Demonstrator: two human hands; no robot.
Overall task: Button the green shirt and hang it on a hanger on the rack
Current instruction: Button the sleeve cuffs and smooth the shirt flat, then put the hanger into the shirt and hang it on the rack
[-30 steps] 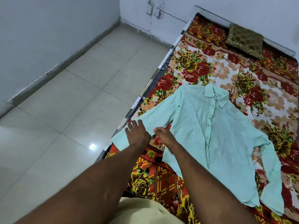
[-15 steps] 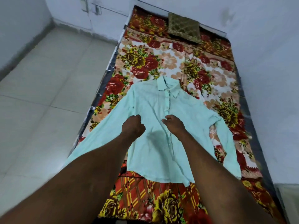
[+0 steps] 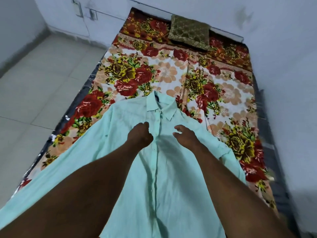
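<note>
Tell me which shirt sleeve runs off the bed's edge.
The left sleeve: it stretches out past the bed's floor-side edge. The right sleeve lies bunched on the bedsheet.

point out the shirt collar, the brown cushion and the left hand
shirt collar (image 3: 167,109), head view, on the right flap of the collar
brown cushion (image 3: 189,31), head view, on the middle of its top face
left hand (image 3: 140,134), head view, on the back of the hand

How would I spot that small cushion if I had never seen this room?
Find the bed with its bright floral sheet. Follow it to the far end, by the wall. The cushion lies there, right of centre: a dull olive-gold square with quilted patterning, the one thing without red flowers.
</note>
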